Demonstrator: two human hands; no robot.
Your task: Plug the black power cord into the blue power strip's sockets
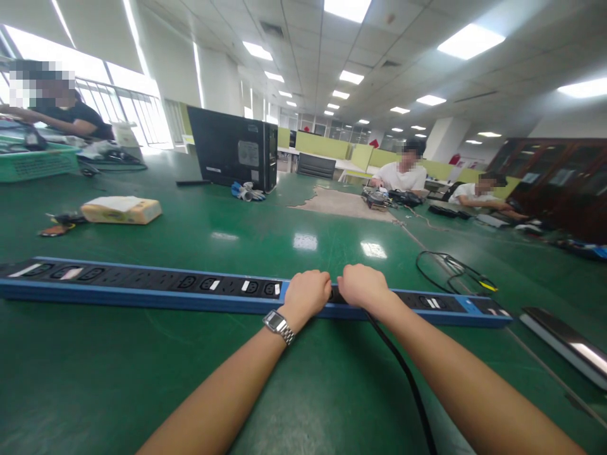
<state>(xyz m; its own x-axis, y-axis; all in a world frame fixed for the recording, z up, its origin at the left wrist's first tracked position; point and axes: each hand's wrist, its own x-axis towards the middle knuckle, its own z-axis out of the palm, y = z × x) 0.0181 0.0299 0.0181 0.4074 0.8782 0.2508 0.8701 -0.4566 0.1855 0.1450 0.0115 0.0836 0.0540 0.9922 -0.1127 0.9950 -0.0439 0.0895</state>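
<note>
A long blue power strip [161, 284] with black sockets and white labels lies across the green table. My left hand [308, 294], with a metal watch at the wrist, is closed over the strip right of its middle. Close beside it my right hand [363, 287] is also closed at the strip, the two fists nearly touching. From under my right hand a black cable [403, 366] runs down to the bottom edge. What the fingers of either hand grip is hidden.
Behind the strip are a tissue pack [122, 210], a black computer case [232, 148] and gloves [247, 192]. A cable coil [455, 272] and a phone-like device [564, 344] lie at right. A green basket [38, 163] stands far left. Three people sit around the table.
</note>
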